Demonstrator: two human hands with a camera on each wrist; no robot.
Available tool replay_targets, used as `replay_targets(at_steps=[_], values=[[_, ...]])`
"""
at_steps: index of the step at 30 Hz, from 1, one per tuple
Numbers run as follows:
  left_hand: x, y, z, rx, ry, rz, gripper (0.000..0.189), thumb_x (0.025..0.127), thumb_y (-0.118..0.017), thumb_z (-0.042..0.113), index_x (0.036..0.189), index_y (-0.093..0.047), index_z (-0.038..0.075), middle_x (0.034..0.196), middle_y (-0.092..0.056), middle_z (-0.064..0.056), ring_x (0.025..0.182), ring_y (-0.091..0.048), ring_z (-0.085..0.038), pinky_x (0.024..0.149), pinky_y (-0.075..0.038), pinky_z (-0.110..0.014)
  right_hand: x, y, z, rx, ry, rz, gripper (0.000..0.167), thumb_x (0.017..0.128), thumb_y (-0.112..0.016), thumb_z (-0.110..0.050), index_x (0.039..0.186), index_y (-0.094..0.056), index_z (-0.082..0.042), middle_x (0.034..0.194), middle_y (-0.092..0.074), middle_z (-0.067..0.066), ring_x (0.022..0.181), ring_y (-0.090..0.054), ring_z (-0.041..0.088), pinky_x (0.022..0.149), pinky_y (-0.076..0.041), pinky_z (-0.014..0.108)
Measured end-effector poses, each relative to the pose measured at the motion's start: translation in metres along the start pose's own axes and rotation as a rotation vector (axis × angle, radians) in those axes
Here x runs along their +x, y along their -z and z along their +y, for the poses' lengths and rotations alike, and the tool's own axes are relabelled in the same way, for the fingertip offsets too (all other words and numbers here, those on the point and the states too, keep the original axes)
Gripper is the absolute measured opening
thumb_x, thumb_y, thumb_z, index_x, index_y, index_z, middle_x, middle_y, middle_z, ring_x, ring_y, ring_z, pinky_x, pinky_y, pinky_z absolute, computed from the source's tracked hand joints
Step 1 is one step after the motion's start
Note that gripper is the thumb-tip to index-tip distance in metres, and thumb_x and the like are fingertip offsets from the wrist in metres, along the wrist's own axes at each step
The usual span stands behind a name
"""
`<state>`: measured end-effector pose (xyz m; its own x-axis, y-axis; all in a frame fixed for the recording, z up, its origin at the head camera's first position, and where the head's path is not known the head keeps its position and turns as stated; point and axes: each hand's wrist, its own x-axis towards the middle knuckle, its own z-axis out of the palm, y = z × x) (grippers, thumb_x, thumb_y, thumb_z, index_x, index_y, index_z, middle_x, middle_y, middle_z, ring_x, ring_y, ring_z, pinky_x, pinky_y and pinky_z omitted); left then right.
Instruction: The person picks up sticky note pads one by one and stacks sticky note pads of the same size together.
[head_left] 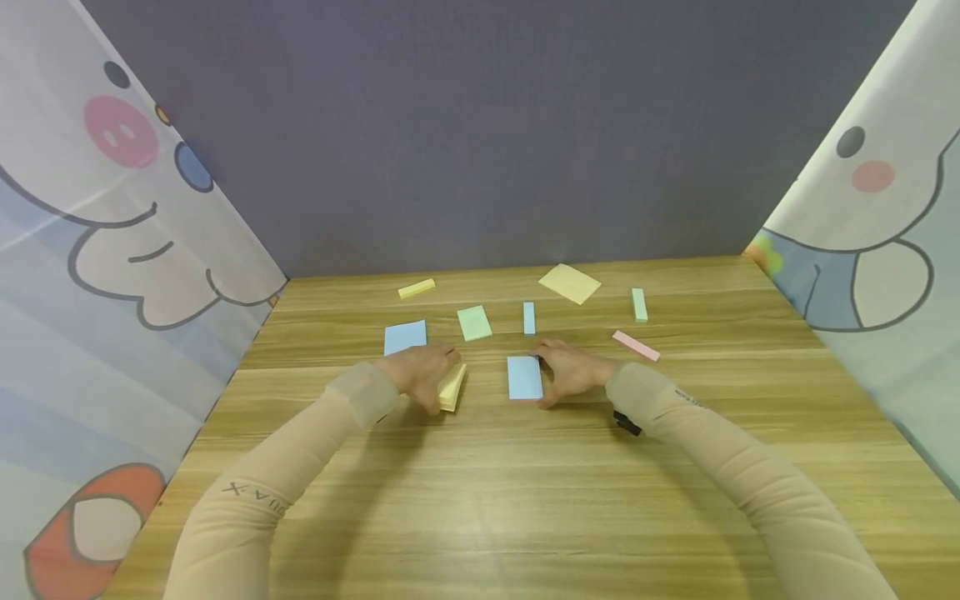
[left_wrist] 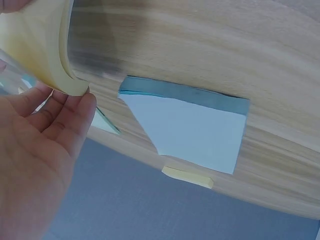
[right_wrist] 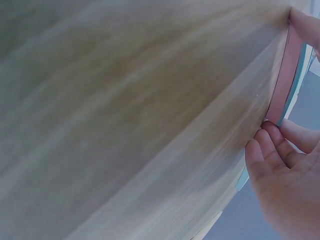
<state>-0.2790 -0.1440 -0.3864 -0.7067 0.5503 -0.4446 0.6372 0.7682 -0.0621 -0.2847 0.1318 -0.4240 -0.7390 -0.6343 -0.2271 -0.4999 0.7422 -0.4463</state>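
My left hand (head_left: 422,373) pinches a thick yellow sticky-note pad (head_left: 452,388) between thumb and fingers; in the left wrist view the pad (left_wrist: 62,55) bows in the grip. Just beyond that hand lies a light blue sticky-note pad (head_left: 405,335), its darker edge showing in the left wrist view. My right hand (head_left: 572,372) grips another light blue sticky-note pad (head_left: 524,378) by its right side, close over the table. From the right wrist, a pink layer (right_wrist: 287,75) shows against the blue one, with thumb and fingertips at opposite ends.
Farther back on the wooden table (head_left: 480,500) lie a green square pad (head_left: 475,322), a yellow square note (head_left: 570,283), and narrow strips in yellow (head_left: 416,288), blue (head_left: 529,318), green (head_left: 639,305) and pink (head_left: 636,346). A dark panel (head_left: 480,133) rises behind; printed curtains flank both sides.
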Motion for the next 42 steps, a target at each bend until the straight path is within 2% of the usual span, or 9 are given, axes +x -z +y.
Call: replay_targets(at_steps=[8, 16, 21, 25, 32, 42], values=[[0.004, 0.005, 0.004, -0.001, 0.004, -0.007, 0.095, 0.064, -0.077, 0.038, 0.140, -0.031, 0.002, 0.147, -0.028, -0.017, 0.135, -0.028, -0.031, 0.111, -0.026, -0.037, -0.003, 0.001, 0.000, 0.010, -0.010, -0.007, 0.093, 0.067, -0.078, -0.041, 0.138, -0.034, -0.001, 0.145, -0.027, 0.022, 0.134, -0.024, 0.039, 0.105, -0.030, 0.054], [0.007, 0.011, 0.011, -0.056, -0.002, 0.003, 0.090, 0.063, -0.076, 0.033, 0.137, -0.035, 0.003, 0.144, -0.033, -0.014, 0.132, -0.033, -0.029, 0.109, -0.029, -0.036, 0.000, 0.000, 0.001, 0.008, -0.004, -0.001, 0.093, 0.066, -0.078, -0.041, 0.138, -0.034, 0.001, 0.141, -0.032, 0.019, 0.131, -0.029, 0.036, 0.104, -0.033, 0.050], [0.009, 0.014, 0.014, -0.097, 0.027, -0.023, 0.096, 0.066, -0.076, 0.034, 0.143, -0.027, 0.005, 0.151, -0.020, -0.014, 0.138, -0.023, -0.028, 0.112, -0.024, -0.038, 0.001, 0.000, 0.000, 0.017, -0.021, -0.005, 0.095, 0.065, -0.079, -0.040, 0.138, -0.034, 0.001, 0.140, -0.033, 0.017, 0.131, -0.030, 0.033, 0.105, -0.033, 0.047], [0.012, 0.016, 0.016, -0.078, 0.037, -0.024, 0.096, 0.067, -0.075, 0.037, 0.143, -0.026, 0.006, 0.151, -0.019, -0.014, 0.138, -0.023, -0.028, 0.112, -0.024, -0.038, 0.001, 0.000, 0.000, 0.009, -0.014, 0.001, 0.095, 0.066, -0.079, -0.041, 0.138, -0.034, 0.001, 0.139, -0.034, 0.017, 0.129, -0.032, 0.033, 0.104, -0.034, 0.047], [0.017, 0.020, 0.021, -0.054, 0.008, 0.005, 0.093, 0.066, -0.072, 0.037, 0.142, -0.029, 0.006, 0.149, -0.024, -0.015, 0.136, -0.027, -0.030, 0.111, -0.026, -0.038, 0.000, 0.000, -0.002, 0.011, -0.023, 0.000, 0.095, 0.066, -0.079, -0.040, 0.138, -0.034, 0.000, 0.142, -0.031, 0.019, 0.131, -0.029, 0.034, 0.104, -0.033, 0.048], [0.023, 0.030, 0.032, -0.029, -0.004, 0.005, 0.090, 0.067, -0.071, 0.038, 0.140, -0.031, 0.004, 0.149, -0.025, -0.013, 0.135, -0.028, -0.028, 0.110, -0.028, -0.036, 0.001, -0.002, 0.000, 0.005, -0.025, 0.003, 0.094, 0.065, -0.079, -0.041, 0.138, -0.035, 0.000, 0.141, -0.033, 0.019, 0.131, -0.030, 0.034, 0.105, -0.032, 0.047]])
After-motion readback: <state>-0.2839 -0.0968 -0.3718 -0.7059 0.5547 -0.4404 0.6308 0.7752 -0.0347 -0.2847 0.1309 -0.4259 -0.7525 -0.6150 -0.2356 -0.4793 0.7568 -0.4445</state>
